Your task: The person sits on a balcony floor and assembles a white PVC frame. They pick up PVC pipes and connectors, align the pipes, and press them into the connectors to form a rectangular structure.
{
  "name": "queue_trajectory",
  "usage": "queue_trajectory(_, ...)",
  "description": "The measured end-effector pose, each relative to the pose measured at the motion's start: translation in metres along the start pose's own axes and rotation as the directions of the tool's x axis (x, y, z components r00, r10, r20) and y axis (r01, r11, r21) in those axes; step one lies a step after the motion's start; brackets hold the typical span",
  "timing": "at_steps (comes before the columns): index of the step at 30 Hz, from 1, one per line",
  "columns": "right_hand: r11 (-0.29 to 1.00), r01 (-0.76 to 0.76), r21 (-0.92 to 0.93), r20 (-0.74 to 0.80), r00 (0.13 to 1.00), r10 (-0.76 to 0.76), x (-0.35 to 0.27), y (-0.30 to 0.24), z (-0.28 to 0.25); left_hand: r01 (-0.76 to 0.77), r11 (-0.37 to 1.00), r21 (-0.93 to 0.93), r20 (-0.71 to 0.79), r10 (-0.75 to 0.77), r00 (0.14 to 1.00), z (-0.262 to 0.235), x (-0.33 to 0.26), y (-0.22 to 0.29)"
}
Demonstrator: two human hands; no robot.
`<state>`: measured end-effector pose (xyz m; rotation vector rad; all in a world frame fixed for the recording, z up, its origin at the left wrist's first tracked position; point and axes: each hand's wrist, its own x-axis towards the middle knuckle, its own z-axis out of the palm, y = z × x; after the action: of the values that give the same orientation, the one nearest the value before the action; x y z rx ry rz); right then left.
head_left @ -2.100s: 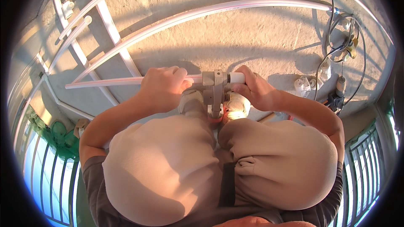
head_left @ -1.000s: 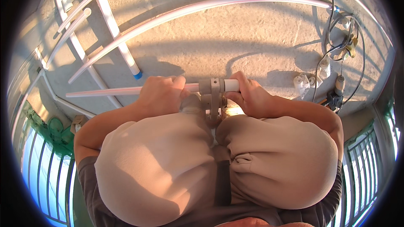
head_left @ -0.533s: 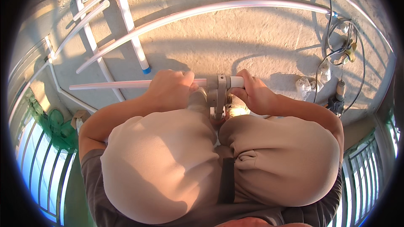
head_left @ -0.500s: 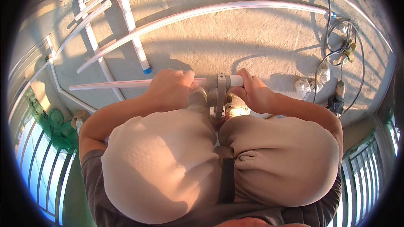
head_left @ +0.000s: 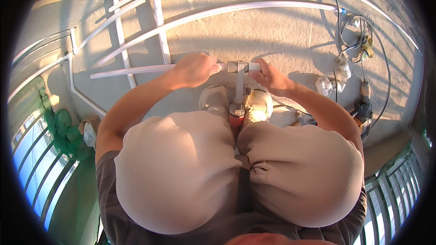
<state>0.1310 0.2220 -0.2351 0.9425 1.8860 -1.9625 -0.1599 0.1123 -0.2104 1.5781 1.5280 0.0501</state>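
A long white pipe (head_left: 136, 70) lies across in front of me, gripped by my left hand (head_left: 195, 70) near its right end. That end meets the left side of a grey metal heating head on a pipe welding tool (head_left: 240, 81). The tool stands upright between my shoes, its red body low down and partly hidden by my knees. On the other side, my right hand (head_left: 274, 79) pinches a short white pipe fitting (head_left: 254, 66) against the head. How deep either piece sits on the head is hard to tell. The fingers of both hands are closed.
More white pipes (head_left: 218, 12) lie on the concrete floor ahead. A coiled dark cable (head_left: 385, 41), plastic bags (head_left: 324, 86) and a power tool (head_left: 363, 104) lie at the right. Green netting (head_left: 61, 127) and railings (head_left: 34, 163) stand at the left.
My view has shifted, so the hands and the pipe sit higher in the picture. More of the welding tool and my shoes shows. Both hands keep their holds.
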Motion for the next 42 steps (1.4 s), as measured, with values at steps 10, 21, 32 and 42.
queue_trajectory(10,0.999,-0.043,0.033,0.035,0.999,0.042,0.002,-0.010,-0.006,-0.053,0.991,0.120,0.102,0.041,0.994,-0.010,0.006,0.002)
queue_trajectory(21,0.987,-0.153,-0.044,0.060,0.986,0.155,0.005,-0.017,-0.008,0.102,0.989,0.108,0.149,-0.118,0.982,-0.018,0.012,0.016)
queue_trajectory(32,0.989,-0.147,-0.031,0.085,0.985,0.149,0.005,-0.017,-0.011,0.087,0.991,0.100,0.136,-0.100,0.986,-0.024,0.012,0.020)
queue_trajectory(42,0.990,-0.132,0.048,0.066,0.989,0.129,0.005,-0.014,-0.009,0.097,0.990,0.098,0.141,-0.111,0.984,-0.018,0.014,0.016)
